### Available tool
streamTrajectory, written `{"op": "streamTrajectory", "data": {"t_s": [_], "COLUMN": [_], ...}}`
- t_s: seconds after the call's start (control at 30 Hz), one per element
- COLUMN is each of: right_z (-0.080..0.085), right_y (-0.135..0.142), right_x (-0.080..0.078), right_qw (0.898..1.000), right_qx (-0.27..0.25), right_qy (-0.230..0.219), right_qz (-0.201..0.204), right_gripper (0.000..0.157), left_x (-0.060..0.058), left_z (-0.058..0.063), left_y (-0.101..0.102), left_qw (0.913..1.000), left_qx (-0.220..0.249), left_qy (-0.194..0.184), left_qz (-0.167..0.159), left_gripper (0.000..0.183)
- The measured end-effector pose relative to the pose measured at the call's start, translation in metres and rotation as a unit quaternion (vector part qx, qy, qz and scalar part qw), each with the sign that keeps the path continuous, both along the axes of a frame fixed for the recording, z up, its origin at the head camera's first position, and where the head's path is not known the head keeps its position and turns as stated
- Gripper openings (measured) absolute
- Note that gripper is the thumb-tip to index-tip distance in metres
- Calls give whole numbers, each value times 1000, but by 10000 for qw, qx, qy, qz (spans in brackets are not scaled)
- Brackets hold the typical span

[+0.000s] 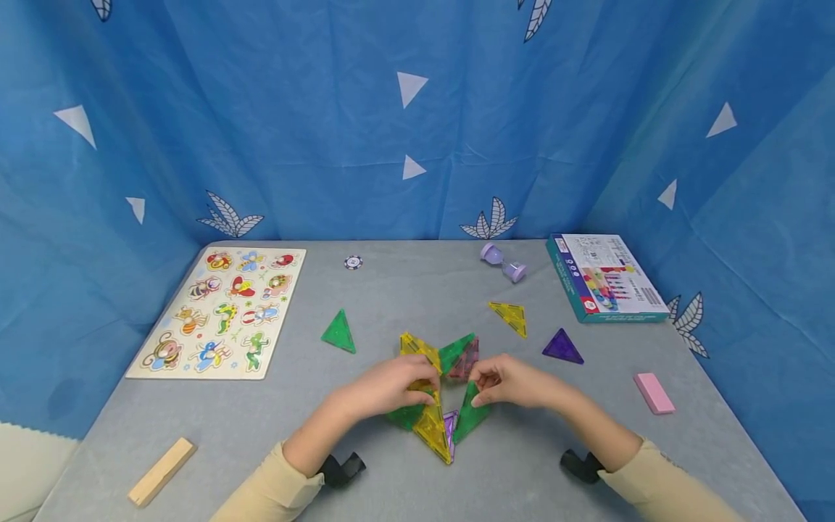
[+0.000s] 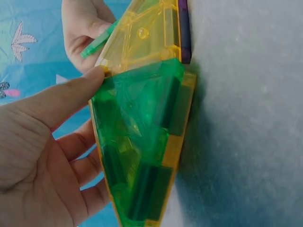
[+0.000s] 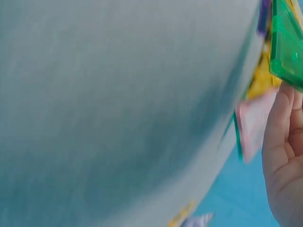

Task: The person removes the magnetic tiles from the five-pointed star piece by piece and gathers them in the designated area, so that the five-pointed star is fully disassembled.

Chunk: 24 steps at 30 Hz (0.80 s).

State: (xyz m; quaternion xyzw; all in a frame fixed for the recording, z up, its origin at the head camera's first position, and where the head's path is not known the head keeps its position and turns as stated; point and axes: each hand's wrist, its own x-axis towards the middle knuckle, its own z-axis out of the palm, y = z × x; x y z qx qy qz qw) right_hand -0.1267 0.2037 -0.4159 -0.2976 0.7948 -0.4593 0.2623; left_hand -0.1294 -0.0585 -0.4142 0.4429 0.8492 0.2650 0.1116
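Observation:
Translucent magnetic triangle tiles stand joined in a rough ring on the table in the head view. My left hand [image 1: 394,388] pinches a yellow triangle tile [image 1: 432,428] at the ring's near left. A green triangle tile [image 2: 137,137] overlaps the yellow in the left wrist view, with my thumb at its upper corner. My right hand [image 1: 512,380] pinches another green triangle tile [image 1: 471,417] at the near right. Between these lies a purple tile [image 1: 451,428]. Farther back in the ring are a yellow tile [image 1: 417,346], a green tile [image 1: 454,353] and a pink tile [image 1: 466,360].
Loose green [image 1: 339,333], yellow [image 1: 512,317] and purple triangles [image 1: 564,347] lie around the ring. An insect puzzle board [image 1: 156,362] lies left, a wooden block [image 1: 161,472] nearer. At right are a sand timer [image 1: 503,262], a box [image 1: 609,279] and a pink block [image 1: 654,394].

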Motion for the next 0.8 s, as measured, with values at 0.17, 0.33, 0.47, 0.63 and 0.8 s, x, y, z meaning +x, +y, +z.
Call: {"op": "streamTrajectory", "data": {"t_s": [0.17,0.33,0.47,0.63,0.8], "right_z": [11,18,17,17,17], "right_y": [31,68,95,122,133], "right_x": [-3,-5,-7,-7,-6], "right_qw": [9997,9977,9939,9885,9855], "right_qx": [-1,218,412,720,944], "right_qy": [-75,-259,-564,-862,-891], "right_qz": [-216,-592,-850,-1015,-1093], "right_gripper": [10,13,17,21,22], "left_x": [-1,-2,-3,-3,-3], "left_z": [-1,-2,-2,-3,-3], "left_y": [-1,-1,-2,-3,-2], "left_qw": [10000,9999,9997,9997,9997], "left_qx": [-12,92,123,107,137], "left_qy": [-29,-96,-143,-157,-144], "left_qz": [34,90,137,179,155], "left_gripper": [12,12,13,15,16]}}
